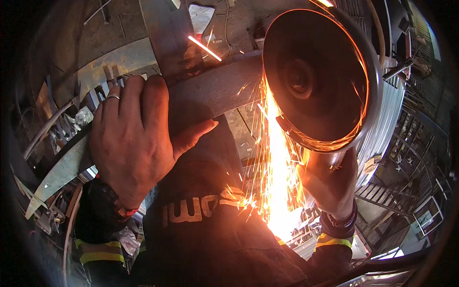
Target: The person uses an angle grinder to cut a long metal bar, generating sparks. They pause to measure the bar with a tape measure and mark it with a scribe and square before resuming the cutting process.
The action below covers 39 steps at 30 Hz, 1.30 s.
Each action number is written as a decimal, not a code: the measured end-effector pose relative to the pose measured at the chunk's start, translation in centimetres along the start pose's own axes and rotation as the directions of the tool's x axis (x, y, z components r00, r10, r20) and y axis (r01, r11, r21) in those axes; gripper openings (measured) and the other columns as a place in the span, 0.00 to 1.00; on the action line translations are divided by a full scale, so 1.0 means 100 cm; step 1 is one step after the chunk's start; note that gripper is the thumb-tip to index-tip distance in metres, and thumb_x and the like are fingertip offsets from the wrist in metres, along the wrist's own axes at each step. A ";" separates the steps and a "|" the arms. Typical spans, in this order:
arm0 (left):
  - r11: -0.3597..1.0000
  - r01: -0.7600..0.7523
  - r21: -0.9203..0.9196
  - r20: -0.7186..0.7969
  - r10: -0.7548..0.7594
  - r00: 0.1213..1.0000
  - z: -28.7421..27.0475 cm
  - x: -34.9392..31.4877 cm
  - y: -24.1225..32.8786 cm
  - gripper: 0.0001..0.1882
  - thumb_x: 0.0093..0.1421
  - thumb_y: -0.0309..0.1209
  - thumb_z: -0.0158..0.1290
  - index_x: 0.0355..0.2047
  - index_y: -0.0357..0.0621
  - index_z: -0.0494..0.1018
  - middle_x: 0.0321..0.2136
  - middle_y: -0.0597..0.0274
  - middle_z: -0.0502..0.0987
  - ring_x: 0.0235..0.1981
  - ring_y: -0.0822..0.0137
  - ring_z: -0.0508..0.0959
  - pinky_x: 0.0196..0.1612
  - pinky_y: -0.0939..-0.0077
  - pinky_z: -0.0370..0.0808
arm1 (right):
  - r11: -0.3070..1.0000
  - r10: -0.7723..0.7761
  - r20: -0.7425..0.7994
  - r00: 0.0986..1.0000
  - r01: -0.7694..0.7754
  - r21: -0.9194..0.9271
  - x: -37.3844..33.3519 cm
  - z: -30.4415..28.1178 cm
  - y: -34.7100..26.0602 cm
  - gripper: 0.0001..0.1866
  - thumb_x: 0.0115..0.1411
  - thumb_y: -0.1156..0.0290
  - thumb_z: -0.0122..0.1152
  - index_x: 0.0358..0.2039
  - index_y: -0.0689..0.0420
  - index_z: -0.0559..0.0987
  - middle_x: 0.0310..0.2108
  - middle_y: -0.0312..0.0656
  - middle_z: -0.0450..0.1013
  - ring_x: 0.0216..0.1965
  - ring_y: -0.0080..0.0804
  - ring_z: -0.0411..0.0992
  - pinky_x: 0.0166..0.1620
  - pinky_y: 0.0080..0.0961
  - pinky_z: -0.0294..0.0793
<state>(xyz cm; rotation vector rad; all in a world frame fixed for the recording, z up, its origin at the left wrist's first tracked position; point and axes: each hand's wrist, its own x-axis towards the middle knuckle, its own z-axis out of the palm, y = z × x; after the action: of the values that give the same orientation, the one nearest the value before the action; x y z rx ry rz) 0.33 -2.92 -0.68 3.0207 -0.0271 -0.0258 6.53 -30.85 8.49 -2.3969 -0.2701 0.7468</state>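
A flat steel bar (215, 91) runs slantwise across the middle of the head view, its tapered end at the lower left. My left hand (131, 131), with a ring on one finger, grips it, fingers over the far edge and thumb along the near side. On the right, my right hand (330, 182) is closed around the body of an angle grinder, partly hidden below the guard. The grinder's round disc (320, 62) meets the bar's right part. From that contact a bright stream of sparks (277, 172) pours down toward my clothing and right forearm.
A broad steel piece (167, 28) extends away beyond the bar, beside a curved metal plate (117, 62). At right lie long shiny metal lengths (385, 126). A hose (377, 24) passes behind the grinder. Metal scraps and a cable (67, 239) clutter the left side.
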 end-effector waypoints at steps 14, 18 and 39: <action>0.998 -0.023 -0.058 -0.050 0.020 0.999 0.001 -0.001 -0.002 0.43 0.54 0.65 0.55 0.52 0.35 0.68 0.41 0.45 0.74 0.39 0.47 0.77 0.39 0.57 0.75 | 0.949 -0.029 -0.026 0.999 0.035 0.314 0.004 0.003 0.005 0.43 0.48 0.71 0.67 0.62 0.69 0.57 0.52 0.52 0.70 0.52 0.34 0.69 0.55 0.30 0.67; 0.998 -0.039 -0.050 -0.065 0.036 0.997 0.001 0.000 -0.002 0.42 0.55 0.64 0.56 0.51 0.36 0.68 0.40 0.47 0.74 0.36 0.48 0.77 0.37 0.57 0.74 | 0.951 0.021 -0.060 0.998 -0.001 0.310 -0.009 0.005 0.016 0.44 0.48 0.67 0.69 0.60 0.72 0.58 0.50 0.53 0.72 0.50 0.37 0.71 0.54 0.32 0.68; 0.994 -0.110 -0.009 -0.149 0.108 0.983 0.000 0.007 -0.005 0.37 0.57 0.66 0.50 0.41 0.40 0.71 0.33 0.56 0.71 0.28 0.58 0.75 0.30 0.66 0.74 | 0.963 0.033 -0.035 0.999 -0.022 0.270 -0.011 0.000 0.014 0.44 0.48 0.69 0.68 0.61 0.71 0.58 0.49 0.56 0.74 0.49 0.40 0.73 0.52 0.35 0.71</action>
<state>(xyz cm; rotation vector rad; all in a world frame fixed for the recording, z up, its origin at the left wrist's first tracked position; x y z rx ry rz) 1.02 -2.45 -0.70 2.9899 -0.1777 0.2068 5.63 -32.33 8.16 -2.1582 -0.1104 0.7002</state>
